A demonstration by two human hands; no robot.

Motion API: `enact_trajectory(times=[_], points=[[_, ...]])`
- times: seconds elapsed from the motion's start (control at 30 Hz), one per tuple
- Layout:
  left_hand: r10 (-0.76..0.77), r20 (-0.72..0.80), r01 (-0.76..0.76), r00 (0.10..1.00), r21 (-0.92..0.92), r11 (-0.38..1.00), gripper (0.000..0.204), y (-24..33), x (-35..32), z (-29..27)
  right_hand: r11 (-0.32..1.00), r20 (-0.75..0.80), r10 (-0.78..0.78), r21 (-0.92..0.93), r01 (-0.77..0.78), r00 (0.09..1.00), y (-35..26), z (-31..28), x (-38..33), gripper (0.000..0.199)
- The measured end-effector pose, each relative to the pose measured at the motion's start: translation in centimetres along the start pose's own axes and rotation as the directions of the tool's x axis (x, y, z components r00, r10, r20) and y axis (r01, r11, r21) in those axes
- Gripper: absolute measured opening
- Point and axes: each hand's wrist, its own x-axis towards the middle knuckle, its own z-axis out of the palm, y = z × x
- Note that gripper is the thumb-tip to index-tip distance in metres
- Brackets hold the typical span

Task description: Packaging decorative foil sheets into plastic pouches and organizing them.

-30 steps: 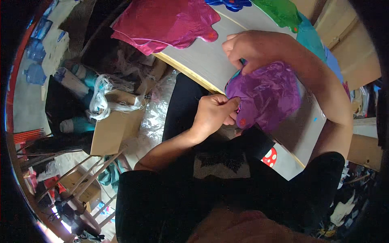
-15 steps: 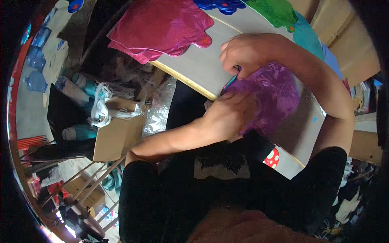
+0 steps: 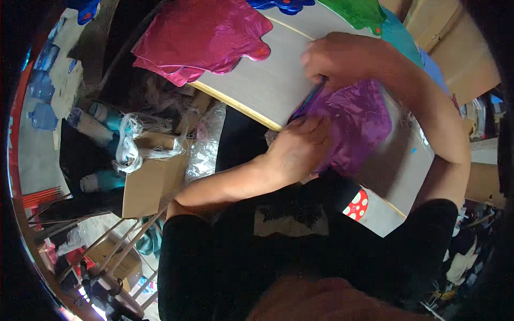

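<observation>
A crumpled purple foil balloon (image 3: 360, 124) lies on a pale grey board (image 3: 270, 80) in front of me. My left hand (image 3: 297, 151) presses on the balloon's near left edge, fingers bent over the foil. My right hand (image 3: 341, 58) grips the balloon's far edge, where a thin blue and pink strip (image 3: 306, 101) shows between the two hands. A stack of magenta foil balloons (image 3: 201, 40) rests on the board's far left end.
Green (image 3: 360, 12), blue (image 3: 281, 4) and teal (image 3: 399, 35) foil balloons lie at the board's far side. A cardboard box (image 3: 152, 176) with white string (image 3: 128, 144), clear plastic wrap (image 3: 206, 144) and spray cans (image 3: 91, 122) stand at my left. Cardboard boxes (image 3: 452, 37) stand far right.
My left hand has moved up and right onto the purple balloon, from pinching its left edge to pressing over it. The view has shifted slightly.
</observation>
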Motion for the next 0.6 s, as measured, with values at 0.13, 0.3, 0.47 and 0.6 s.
enact_trajectory(times=[0.13,0.3,0.47,0.6], points=[[-0.03,0.063,0.026,0.998,0.049,0.998,0.027,0.2,0.1,-0.2,0.965,-0.288,0.189,-0.122,-0.231,0.939,-1.7,3.5,-4.2,0.015],[-0.025,0.218,-0.001,0.976,0.121,0.993,0.031,0.9,0.7,-1.4,0.862,-0.447,0.391,-0.129,-0.491,0.804,-6.8,8.9,-7.0,0.024],[-0.069,0.217,0.016,0.974,0.238,0.971,0.032,2.2,1.1,-0.9,0.827,-0.578,0.416,-0.081,-0.557,0.702,-8.3,13.3,-7.3,0.032],[0.206,-0.083,-0.204,0.975,0.036,0.978,0.033,0.5,-0.4,-2.8,0.815,-0.623,0.379,-0.126,-0.566,0.684,-8.3,13.6,-7.0,0.032]])
